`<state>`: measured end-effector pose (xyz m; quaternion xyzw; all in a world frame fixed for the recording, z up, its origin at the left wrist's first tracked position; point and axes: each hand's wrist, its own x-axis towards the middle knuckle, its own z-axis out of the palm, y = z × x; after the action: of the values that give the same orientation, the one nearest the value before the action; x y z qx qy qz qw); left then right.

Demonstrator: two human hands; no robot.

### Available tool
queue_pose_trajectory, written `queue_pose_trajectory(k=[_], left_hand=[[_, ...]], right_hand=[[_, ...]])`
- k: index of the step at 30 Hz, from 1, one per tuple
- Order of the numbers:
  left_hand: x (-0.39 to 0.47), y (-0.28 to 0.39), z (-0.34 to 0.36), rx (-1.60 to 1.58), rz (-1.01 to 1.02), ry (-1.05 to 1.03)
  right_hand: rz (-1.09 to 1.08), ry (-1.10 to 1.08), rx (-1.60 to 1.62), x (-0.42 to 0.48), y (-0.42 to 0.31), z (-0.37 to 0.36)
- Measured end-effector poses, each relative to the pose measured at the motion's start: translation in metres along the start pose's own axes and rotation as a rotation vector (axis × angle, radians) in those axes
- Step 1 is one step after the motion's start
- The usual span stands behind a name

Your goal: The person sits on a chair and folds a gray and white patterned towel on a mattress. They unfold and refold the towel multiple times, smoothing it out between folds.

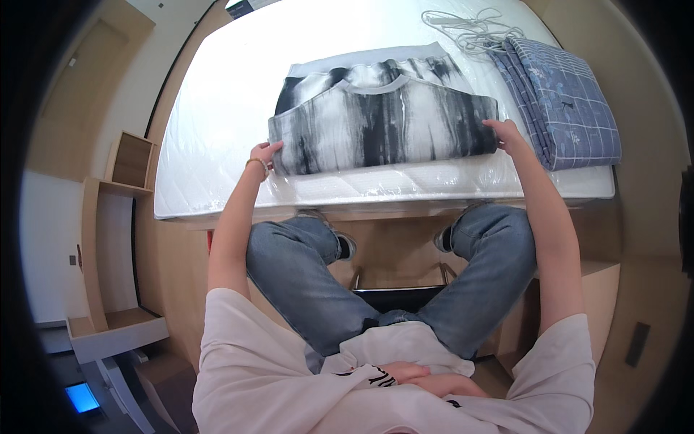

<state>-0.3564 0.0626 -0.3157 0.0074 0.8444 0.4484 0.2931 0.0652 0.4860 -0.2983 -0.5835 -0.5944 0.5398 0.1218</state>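
Note:
A black, white and grey streaked knit garment [379, 125] with a light grey neckband lies across the plastic-covered mattress [217, 108]. Its lower part is folded, and a light grey hem band shows behind the neckline. My left hand [265, 154], a beaded bracelet at its wrist, pinches the left edge of the garment between thumb and fingers. At the opposite edge, my right hand [504, 134] grips the fabric near the corner, thumb on top. The fingers beneath the cloth are partly hidden on both sides.
A folded blue checked quilted cloth [574, 108] lies right of my right hand. Behind it is a coiled pale cable [471, 32]. A box [252, 6] stands at the mattress's far left. My knees are below its near edge; a wooden shelf unit [92, 255] stands at left.

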Motion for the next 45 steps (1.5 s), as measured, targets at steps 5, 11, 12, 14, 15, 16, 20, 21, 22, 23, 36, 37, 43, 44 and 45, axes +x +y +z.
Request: queue_pose_trajectory(k=[5, 11, 12, 14, 15, 16, 20, 21, 22, 23, 36, 37, 43, 44, 45], left_hand=[[0.008, 0.001, 0.003, -0.092, -0.039, -0.099], [0.022, -0.005, 0.009, 0.162, 0.104, 0.142], [0.023, -0.001, 0.01, 0.412, 0.303, 0.255], [0.02, 0.011, 0.004, 0.908, 0.703, 0.477], [0.026, 0.023, 0.007, 0.912, 0.728, 0.341], [0.035, 0.04, 0.013, 0.915, 0.749, 0.206], [0.051, 0.065, 0.036, 1.091, 0.756, -0.004], [0.059, 0.069, 0.037, 1.098, 0.672, -0.056], [0.069, 0.074, 0.038, 1.124, 0.642, -0.122], [0.073, 0.081, 0.042, 1.146, 0.611, -0.196], [0.061, 0.112, 0.059, 1.291, 0.45, -0.494], [0.058, 0.11, 0.057, 1.273, 0.47, -0.479], [0.026, 0.146, 0.036, 1.285, 0.521, -0.59], [0.021, 0.15, 0.031, 1.255, 0.58, -0.486], [0.017, 0.152, 0.023, 1.223, 0.636, -0.381]], right_hand=[[0.116, -0.113, 0.191, 0.019, 0.011, -0.013], [-0.29, 0.012, -0.498, 0.035, 0.021, -0.012], [-0.433, 0.201, -0.66, 0.036, 0.021, -0.008], [-0.725, 0.582, -0.975, 0.033, 0.014, 0.004], [-0.831, 0.507, -0.927, 0.048, 0.01, -0.001], [-0.937, 0.429, -0.875, 0.071, -0.002, -0.007], [-0.812, -0.079, -0.651, 0.1, -0.035, 0.015], [-0.755, -0.182, -0.574, 0.1, -0.041, 0.027], [-0.756, -0.206, -0.654, 0.099, -0.047, 0.036], [-0.75, -0.229, -0.739, 0.1, -0.05, 0.041], [-0.454, -0.584, -0.857, 0.065, -0.069, 0.035], [-0.451, -0.583, -0.924, 0.064, -0.069, 0.033], [-0.494, -0.569, -1.18, 0.039, -0.121, 0.031], [-0.574, -0.527, -1.185, 0.035, -0.126, 0.025], [-0.655, -0.484, -1.188, 0.034, -0.129, 0.022]])
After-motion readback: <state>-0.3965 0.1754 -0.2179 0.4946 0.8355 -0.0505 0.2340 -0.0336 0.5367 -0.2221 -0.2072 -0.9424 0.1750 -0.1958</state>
